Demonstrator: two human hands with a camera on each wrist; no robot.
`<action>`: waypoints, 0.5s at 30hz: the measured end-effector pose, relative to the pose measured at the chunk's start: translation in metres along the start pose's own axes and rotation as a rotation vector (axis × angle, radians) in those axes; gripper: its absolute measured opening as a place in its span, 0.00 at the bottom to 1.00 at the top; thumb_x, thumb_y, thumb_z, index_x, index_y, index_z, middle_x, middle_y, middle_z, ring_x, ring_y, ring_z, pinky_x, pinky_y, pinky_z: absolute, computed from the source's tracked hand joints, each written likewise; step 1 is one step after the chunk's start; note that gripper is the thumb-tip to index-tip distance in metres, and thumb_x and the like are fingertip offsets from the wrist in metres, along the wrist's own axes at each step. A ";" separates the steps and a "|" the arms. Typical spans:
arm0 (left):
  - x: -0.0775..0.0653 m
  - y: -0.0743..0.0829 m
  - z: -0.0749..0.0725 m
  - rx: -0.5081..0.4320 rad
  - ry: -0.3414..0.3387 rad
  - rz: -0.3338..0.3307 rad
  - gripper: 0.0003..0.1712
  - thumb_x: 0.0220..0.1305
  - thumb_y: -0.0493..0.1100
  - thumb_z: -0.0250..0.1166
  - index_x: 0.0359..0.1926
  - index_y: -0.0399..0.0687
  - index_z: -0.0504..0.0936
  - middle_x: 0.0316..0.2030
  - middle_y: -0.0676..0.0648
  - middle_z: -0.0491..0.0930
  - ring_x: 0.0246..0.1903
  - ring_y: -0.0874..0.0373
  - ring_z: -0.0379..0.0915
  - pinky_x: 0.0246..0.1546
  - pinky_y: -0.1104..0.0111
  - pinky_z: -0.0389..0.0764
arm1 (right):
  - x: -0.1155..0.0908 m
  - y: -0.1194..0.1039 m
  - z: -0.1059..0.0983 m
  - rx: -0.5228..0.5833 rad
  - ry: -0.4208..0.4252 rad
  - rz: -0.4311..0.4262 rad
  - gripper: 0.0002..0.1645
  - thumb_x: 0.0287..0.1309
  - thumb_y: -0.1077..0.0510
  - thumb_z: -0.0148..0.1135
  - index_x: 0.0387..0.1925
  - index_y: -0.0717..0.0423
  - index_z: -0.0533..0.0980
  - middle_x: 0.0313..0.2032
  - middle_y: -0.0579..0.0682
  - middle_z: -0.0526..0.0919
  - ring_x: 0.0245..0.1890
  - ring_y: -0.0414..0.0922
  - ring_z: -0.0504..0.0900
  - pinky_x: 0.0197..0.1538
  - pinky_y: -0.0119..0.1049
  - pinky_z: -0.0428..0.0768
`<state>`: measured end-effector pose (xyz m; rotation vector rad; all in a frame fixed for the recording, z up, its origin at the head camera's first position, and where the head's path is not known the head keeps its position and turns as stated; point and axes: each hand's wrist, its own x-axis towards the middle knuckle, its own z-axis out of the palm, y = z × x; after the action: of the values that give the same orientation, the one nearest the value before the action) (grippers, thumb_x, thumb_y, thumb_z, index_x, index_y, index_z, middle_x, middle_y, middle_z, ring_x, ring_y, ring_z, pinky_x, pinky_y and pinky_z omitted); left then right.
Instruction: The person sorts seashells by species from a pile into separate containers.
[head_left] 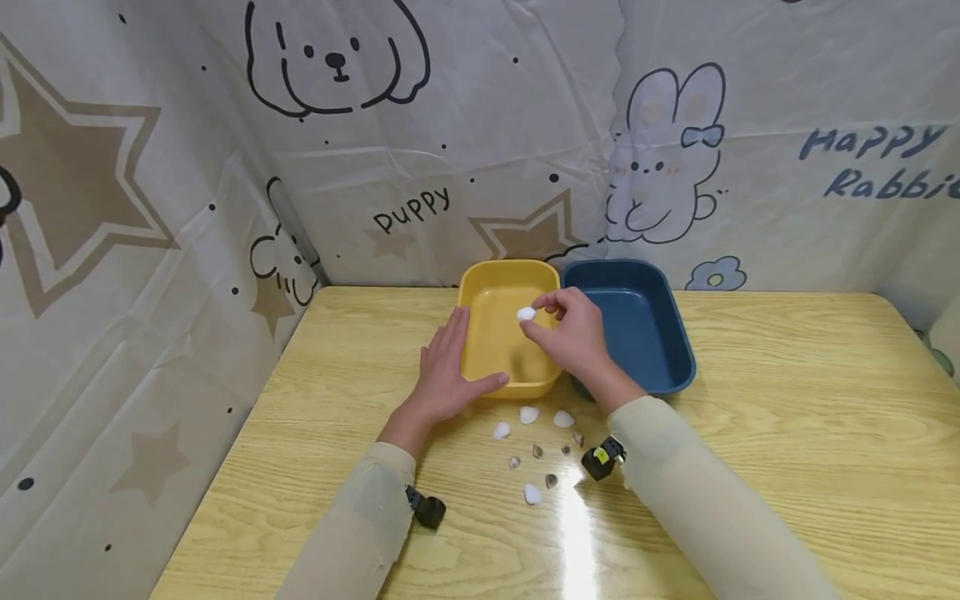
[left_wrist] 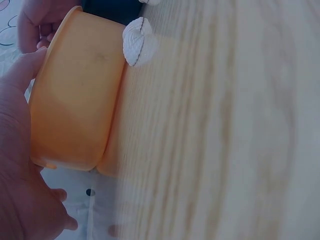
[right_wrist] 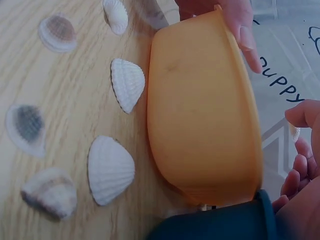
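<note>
A white seashell [head_left: 527, 314] is pinched between the thumb and fingertips of my right hand [head_left: 573, 333], held over the yellow bin [head_left: 495, 388]; in the right wrist view only a sliver of that shell [right_wrist: 294, 132] shows. My left hand [head_left: 444, 367] rests against the yellow bin's near left corner, its straight fingers along the left side and the thumb on the front rim. On the table in front of the bin lie several shells: larger white ones, such as the ribbed shell [right_wrist: 111, 170], and small brownish ones, such as the shell [right_wrist: 50, 194].
A dark blue bin [head_left: 637, 333] stands at the yellow bin's right side, under my right wrist. Both sit near the back of the wood-grain table [head_left: 795, 433]. A printed cloth [head_left: 450, 125] hangs behind and to the left. Glare crosses the tabletop near the shells.
</note>
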<state>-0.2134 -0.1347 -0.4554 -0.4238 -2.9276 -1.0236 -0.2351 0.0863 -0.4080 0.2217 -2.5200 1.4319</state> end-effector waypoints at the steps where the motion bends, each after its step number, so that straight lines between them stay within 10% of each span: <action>1: 0.000 0.000 0.000 0.001 0.001 0.001 0.68 0.56 0.70 0.68 0.80 0.59 0.32 0.79 0.55 0.31 0.76 0.41 0.33 0.67 0.37 0.36 | 0.001 0.001 0.001 0.003 0.004 0.011 0.16 0.52 0.53 0.76 0.39 0.57 0.81 0.38 0.58 0.74 0.40 0.51 0.70 0.43 0.43 0.70; 15: 0.000 -0.001 0.000 0.000 -0.001 0.008 0.68 0.55 0.75 0.65 0.80 0.59 0.32 0.79 0.55 0.31 0.76 0.42 0.33 0.67 0.36 0.37 | 0.008 0.012 0.015 0.043 0.046 0.062 0.16 0.51 0.53 0.76 0.38 0.57 0.81 0.37 0.53 0.75 0.38 0.50 0.71 0.43 0.42 0.71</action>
<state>-0.2140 -0.1353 -0.4557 -0.4361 -2.9241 -1.0220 -0.2473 0.0792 -0.4231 0.1177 -2.4820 1.4974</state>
